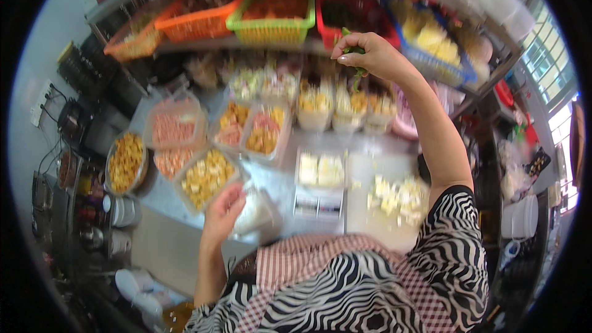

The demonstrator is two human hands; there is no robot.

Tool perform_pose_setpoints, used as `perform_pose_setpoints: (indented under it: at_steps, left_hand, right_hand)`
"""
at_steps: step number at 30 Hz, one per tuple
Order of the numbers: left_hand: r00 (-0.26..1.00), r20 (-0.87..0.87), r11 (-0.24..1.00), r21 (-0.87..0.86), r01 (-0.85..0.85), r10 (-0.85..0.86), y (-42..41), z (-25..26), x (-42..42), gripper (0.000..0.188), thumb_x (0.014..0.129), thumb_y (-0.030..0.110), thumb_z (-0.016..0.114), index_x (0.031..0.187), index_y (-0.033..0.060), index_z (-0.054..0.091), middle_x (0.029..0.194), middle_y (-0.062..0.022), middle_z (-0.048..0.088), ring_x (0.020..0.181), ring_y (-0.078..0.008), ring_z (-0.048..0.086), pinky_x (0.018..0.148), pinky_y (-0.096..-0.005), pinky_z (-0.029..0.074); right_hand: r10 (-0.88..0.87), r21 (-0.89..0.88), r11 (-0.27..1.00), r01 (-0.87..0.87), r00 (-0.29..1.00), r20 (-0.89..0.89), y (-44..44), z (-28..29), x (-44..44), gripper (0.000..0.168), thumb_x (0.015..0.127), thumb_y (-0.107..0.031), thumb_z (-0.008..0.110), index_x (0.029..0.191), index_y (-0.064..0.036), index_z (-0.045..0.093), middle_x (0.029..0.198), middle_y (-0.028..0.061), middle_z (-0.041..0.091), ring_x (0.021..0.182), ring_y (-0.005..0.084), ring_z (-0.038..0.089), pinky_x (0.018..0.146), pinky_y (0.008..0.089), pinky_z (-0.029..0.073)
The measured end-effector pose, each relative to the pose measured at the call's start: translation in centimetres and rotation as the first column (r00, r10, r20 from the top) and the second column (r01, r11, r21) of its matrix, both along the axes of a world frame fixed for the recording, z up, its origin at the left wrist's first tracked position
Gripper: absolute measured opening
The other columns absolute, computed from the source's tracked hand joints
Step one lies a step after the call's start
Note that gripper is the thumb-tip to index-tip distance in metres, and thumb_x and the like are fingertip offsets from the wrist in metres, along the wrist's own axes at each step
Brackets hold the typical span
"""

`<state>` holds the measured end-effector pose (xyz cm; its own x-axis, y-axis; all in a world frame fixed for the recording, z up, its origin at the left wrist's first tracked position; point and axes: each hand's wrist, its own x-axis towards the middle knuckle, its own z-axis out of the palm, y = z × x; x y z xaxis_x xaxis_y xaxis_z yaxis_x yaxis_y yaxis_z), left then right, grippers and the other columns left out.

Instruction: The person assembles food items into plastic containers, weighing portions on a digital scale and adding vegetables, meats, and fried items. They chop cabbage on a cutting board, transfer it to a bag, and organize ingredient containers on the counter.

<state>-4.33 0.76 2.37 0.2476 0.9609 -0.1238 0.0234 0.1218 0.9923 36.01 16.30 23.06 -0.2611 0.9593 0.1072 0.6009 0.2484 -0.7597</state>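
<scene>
My right hand is raised in front of the red basket on the shelf, its fingers pinching some green leafy vegetable that hangs below them. My left hand hovers, fingers slightly curled and nothing seen in it, between a plastic tub of yellow and white cubes and a whitish translucent bag or container, too blurred to name. A small kitchen scale carries a clear tray with pale white blocks. Right of it, chopped whitish-yellow pieces lie on a white cutting board.
Tubs of pink minced meat, yellow-brown chunks and mixed pieces cover the left of the steel table. More filled boxes line its back. Above, a shelf holds orange, green and blue baskets of food.
</scene>
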Motion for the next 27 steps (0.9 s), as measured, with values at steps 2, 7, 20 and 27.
perform_pose_setpoints:
  at_steps: [2,7,20,27]
  left_hand:
    - [0.996,-0.054,0.998,0.012,0.067,-0.066,-0.1,1.1,0.6,0.039,0.092,0.009,0.061,0.128,0.0017,0.053,0.109,-0.0043,0.061,0.095,-0.0093,0.056,0.085,-0.0253,0.047]
    - [0.991,-0.045,0.992,0.018,0.128,-0.127,-0.4,2.1,1.4,0.039,0.091,0.009,0.061,0.129,0.0022,0.052,0.110,-0.0041,0.060,0.094,-0.0091,0.056,0.083,-0.0236,0.046]
    - [0.986,-0.094,0.959,0.238,0.156,-0.137,7.0,8.5,2.0,0.039,0.090,0.005,0.060,0.128,0.0007,0.053,0.107,-0.0033,0.060,0.094,-0.0093,0.057,0.085,-0.0242,0.047]
    - [0.943,-0.319,0.605,0.770,0.202,0.091,26.3,21.4,11.7,0.039,0.085,0.014,0.065,0.121,0.0010,0.058,0.096,-0.0069,0.062,0.087,-0.0153,0.061,0.077,-0.0289,0.050]
  right_hand:
    - [0.120,0.216,0.961,-0.171,0.965,0.233,-2.8,-5.2,-1.0,0.012,0.081,-0.009,0.069,0.092,-0.006,0.067,0.090,0.0076,0.064,0.089,0.0196,0.060,0.080,0.0310,0.047]
    - [0.175,-0.220,0.972,-0.086,0.888,0.425,-7.5,-18.3,-1.2,0.025,0.085,-0.032,0.066,0.106,-0.018,0.069,0.112,0.0119,0.063,0.107,0.0309,0.059,0.094,0.0396,0.045]
    - [-0.193,0.363,0.917,0.167,0.980,0.037,5.4,4.8,0.4,0.024,0.095,-0.023,0.058,0.111,-0.006,0.066,0.086,0.0002,0.066,0.075,0.0086,0.062,0.063,0.0246,0.050]
    - [0.046,0.469,0.877,0.099,0.956,-0.288,1.0,1.0,-2.9,0.018,0.090,-0.014,0.061,0.100,0.000,0.068,0.087,0.0074,0.069,0.072,0.0113,0.063,0.065,0.0271,0.050]
